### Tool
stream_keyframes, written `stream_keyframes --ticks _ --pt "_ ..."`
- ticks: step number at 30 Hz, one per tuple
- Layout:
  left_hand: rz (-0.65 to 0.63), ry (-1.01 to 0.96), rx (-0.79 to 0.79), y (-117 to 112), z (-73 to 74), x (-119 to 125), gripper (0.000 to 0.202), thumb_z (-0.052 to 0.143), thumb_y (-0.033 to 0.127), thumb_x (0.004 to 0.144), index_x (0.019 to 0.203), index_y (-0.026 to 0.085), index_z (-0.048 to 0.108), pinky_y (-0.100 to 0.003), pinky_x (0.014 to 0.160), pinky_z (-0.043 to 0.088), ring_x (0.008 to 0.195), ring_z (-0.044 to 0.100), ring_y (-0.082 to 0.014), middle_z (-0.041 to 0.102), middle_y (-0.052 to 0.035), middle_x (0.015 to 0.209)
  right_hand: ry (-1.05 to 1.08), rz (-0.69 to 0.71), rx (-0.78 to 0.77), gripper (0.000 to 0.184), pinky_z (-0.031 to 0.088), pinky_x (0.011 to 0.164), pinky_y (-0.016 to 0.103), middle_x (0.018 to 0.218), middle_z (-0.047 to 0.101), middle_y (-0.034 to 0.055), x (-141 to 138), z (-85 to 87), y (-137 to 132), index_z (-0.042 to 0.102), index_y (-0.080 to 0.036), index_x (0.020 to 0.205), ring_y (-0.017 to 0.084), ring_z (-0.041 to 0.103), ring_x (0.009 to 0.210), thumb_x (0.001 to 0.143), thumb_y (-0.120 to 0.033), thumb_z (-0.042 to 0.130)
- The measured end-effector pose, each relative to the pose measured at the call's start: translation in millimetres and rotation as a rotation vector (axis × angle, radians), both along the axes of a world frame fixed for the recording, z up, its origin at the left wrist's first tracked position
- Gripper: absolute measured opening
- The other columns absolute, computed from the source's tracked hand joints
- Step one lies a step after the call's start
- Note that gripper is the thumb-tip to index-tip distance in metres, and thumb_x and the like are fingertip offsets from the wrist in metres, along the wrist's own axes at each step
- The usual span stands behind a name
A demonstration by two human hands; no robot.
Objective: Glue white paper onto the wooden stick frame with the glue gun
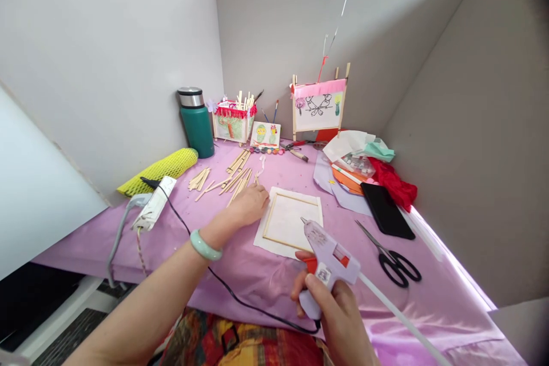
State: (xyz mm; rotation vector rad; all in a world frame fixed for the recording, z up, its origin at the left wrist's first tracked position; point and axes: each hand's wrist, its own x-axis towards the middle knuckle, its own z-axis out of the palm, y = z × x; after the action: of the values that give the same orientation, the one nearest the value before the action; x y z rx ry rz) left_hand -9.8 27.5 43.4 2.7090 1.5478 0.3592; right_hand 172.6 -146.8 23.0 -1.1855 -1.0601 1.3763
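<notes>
Pale gray partition walls enclose a work corner, seen from the head camera, where a shiny lilac cloth (300, 174) covers the table. Near the middle lies a white sheet (295, 220) with slim wooden strips (295, 199) laid on it along its top, left and bottom sides, like a frame.

At the sheet's left edge, the left hand (251, 206) reaches forward, palm down, a pale green bangle (206, 245) on its wrist; whether its fingers grip anything cannot be told. The right hand (332, 303) is wrapped around the handle of a lilac hot glue gun (328, 251), whose nozzle points up and left over the sheet. A long white glue stick (398, 311) extends from its back, and a black cord leads from its handle toward a white power strip (155, 204) on the left.

Loose wooden sticks (238, 180) lie in piles beyond the left hand. Behind them stand a green bottle (197, 131), a red-fringed box (231, 126) holding more sticks, a small painted card (266, 135) and a pink-topped paper lantern (319, 114) on wooden posts. To the right lie black-handled scissors (392, 260), a black phone (387, 211) and crumpled red fabric (392, 183).
</notes>
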Motion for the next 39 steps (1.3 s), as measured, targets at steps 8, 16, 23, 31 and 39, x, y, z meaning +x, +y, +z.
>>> stream_keyframes --ticks 8,16,23,31,39 --pt "0.102 0.026 0.033 -1.1 -3.3 -45.5 0.025 0.043 0.014 0.087 0.092 0.013 0.068 -0.038 0.094 0.041 0.101 0.056 -0.0232 0.067 -0.0118 0.097 0.045 -0.005 0.001 0.049 0.041 0.052 0.026 0.067 0.062 0.0003 0.9 1.2 0.6 0.057 -0.017 0.114 0.014 0.053 0.053 0.08 -0.052 0.061" --pt "0.102 -0.104 0.118 -36.3 -8.8 -28.7 0.026 0.042 0.013 0.089 0.099 0.014 0.066 -0.04 0.096 0.04 0.107 0.052 -0.0238 0.067 -0.01 0.105 0.136 0.003 0.064 0.03 0.038 0.05 0.023 0.062 0.057 -0.0019 1.6 -2.6 9.4 0.059 -0.018 0.099 0.011 0.05 0.052 0.084 -0.043 0.06" --pt "0.046 -0.519 0.052 -77.7 -28.5 -13.6 0.018 0.049 0.011 0.086 0.09 0.016 0.065 -0.034 0.084 0.046 0.092 0.057 -0.0195 0.067 -0.0062 0.09 0.156 -0.123 0.199 0.031 0.042 0.06 0.025 0.07 0.057 -0.0032 -1.6 -2.2 8.8 0.054 -0.021 0.11 0.011 0.052 0.058 0.083 -0.032 0.063" --pt "-0.003 -0.551 0.012 -84.6 -34.5 -20.7 0.017 0.054 0.009 0.08 0.094 0.015 0.061 -0.036 0.085 0.046 0.094 0.054 -0.0199 0.061 -0.007 0.095 0.114 0.109 -0.108 0.039 0.035 0.049 0.023 0.057 0.052 -0.0027 -9.3 -4.5 14.4 0.058 -0.015 0.09 0.011 0.049 0.05 0.084 -0.054 0.056" --pt "-0.02 -0.49 0.021 -87.4 -33.6 -20.4 0.015 0.055 0.013 0.08 0.094 0.015 0.06 -0.039 0.086 0.044 0.095 0.053 -0.0213 0.059 -0.0078 0.098 0.127 0.134 -0.266 0.046 0.03 0.039 0.02 0.055 0.057 -0.0031 -21.5 -5.8 20.1 0.052 -0.017 0.08 0.009 0.049 0.038 0.077 -0.063 0.058"
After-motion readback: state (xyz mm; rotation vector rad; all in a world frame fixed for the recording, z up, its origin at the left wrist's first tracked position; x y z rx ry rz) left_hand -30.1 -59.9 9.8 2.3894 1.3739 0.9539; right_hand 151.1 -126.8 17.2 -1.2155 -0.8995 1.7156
